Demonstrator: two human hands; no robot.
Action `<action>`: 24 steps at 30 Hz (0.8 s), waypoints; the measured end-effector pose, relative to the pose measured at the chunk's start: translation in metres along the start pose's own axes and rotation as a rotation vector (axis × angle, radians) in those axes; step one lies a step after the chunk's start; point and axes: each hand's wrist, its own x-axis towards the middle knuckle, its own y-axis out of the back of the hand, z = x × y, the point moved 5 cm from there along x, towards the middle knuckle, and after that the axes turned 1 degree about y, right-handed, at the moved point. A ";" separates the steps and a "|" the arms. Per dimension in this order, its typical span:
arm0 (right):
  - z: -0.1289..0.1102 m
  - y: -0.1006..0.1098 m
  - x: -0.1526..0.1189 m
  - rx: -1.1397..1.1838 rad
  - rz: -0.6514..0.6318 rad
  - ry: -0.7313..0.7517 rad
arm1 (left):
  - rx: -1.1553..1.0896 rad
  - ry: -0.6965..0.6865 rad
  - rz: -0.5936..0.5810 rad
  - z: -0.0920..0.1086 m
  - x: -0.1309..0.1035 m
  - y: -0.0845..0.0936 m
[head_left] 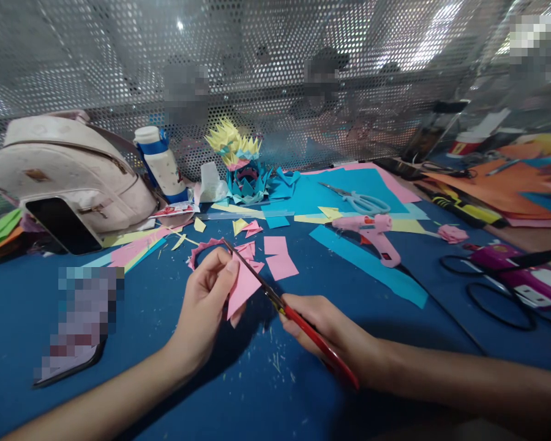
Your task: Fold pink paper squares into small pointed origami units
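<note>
Shiny metal (266,49) full of little holes stood behind a blue counter (275,407). The left hand (204,303) pinched a piece of pink paper (244,288) between thumb and fingers, over the middle of the counter. The right hand (326,318) was closed around the red handles of the scissors (307,331), and their blades lay against the paper's edge. I could not tell if they had cut in. Some work looked done: a spiky yellow and blue paper shape (232,142) stood at the back, and a pink paper ring (201,247) with pointy bits lay just past the left hand. Some looked left to do. Flat pink squares (281,267) lay near the scissors, with no folds that I could see, and a big blue sheet (383,181) lay behind. The pink glue gun (367,228) rested on the counter, with no hand on it.
</note>
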 end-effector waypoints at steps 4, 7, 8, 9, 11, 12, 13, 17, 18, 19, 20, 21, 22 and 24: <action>0.004 -0.002 0.000 -0.011 -0.019 -0.034 | -0.006 0.004 -0.004 0.001 0.000 -0.001; 0.001 -0.002 0.001 0.011 -0.018 -0.036 | -0.008 0.004 -0.006 0.002 0.001 -0.001; 0.000 -0.002 0.001 0.019 -0.018 -0.036 | -0.007 0.006 -0.006 0.002 0.001 -0.001; -0.001 -0.001 0.001 0.025 -0.014 -0.034 | -0.004 0.007 -0.008 0.002 0.000 -0.001; -0.003 0.000 0.001 0.040 0.000 -0.030 | 0.005 0.015 -0.015 0.001 0.000 -0.002; -0.004 0.001 0.001 0.049 0.008 -0.028 | 0.011 0.022 -0.022 0.001 -0.001 -0.003; -0.005 0.002 0.001 0.057 0.010 -0.024 | 0.018 0.029 -0.031 0.000 -0.001 -0.004; -0.006 0.003 0.002 0.081 -0.011 -0.007 | 0.034 0.047 -0.062 -0.002 -0.004 -0.005; -0.006 0.004 0.002 0.083 -0.011 0.001 | 0.034 0.048 -0.063 -0.002 -0.004 -0.005; -0.005 0.005 0.002 0.083 -0.006 0.007 | 0.033 0.049 -0.061 -0.002 -0.004 -0.005; -0.004 0.006 0.003 0.080 0.004 0.011 | 0.031 0.051 -0.059 -0.003 -0.004 -0.004; -0.003 0.008 0.003 0.074 0.016 0.012 | 0.029 0.055 -0.058 -0.004 -0.004 -0.004; -0.002 0.010 0.004 0.066 0.036 0.006 | 0.024 0.060 -0.059 -0.004 -0.003 -0.003; 0.002 0.015 0.006 0.061 0.083 -0.027 | 0.011 0.072 -0.072 -0.005 -0.002 -0.004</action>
